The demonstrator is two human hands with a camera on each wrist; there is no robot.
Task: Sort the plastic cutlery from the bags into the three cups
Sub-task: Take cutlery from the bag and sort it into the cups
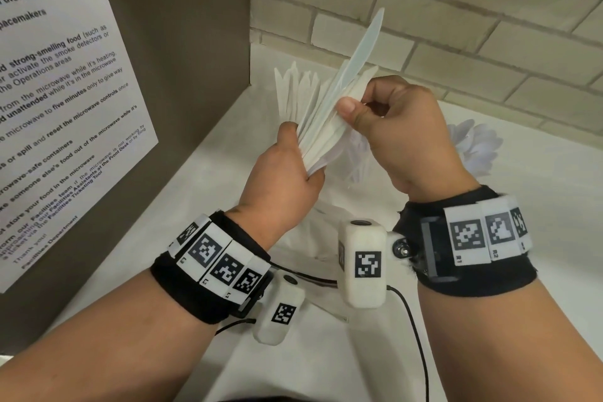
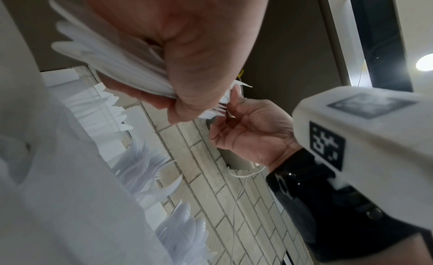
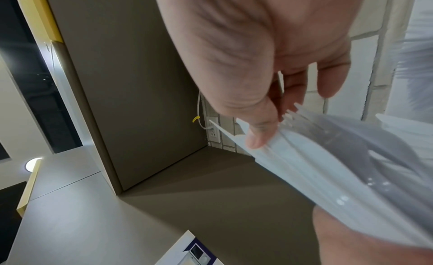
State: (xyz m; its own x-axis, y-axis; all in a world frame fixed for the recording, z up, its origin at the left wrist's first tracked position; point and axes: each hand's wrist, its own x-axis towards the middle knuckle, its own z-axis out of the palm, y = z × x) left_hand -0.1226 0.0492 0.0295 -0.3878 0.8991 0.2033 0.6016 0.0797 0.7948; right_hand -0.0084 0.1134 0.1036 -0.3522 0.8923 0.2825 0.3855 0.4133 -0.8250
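Many thin plastic knives, light, slippery and easily fanned, are gripped at the handles by the left hand above the bench, while the right hand pinches one blade, best taken low near the left hand.

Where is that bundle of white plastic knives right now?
In the head view the bundle of plastic knives is mid-frame, fanned upward between the left hand, which grips its base, and the right hand, which pinches its upper part.

A pale brick wall runs behind the white desk, meeting a brown panel that carries a printed microwave notice.
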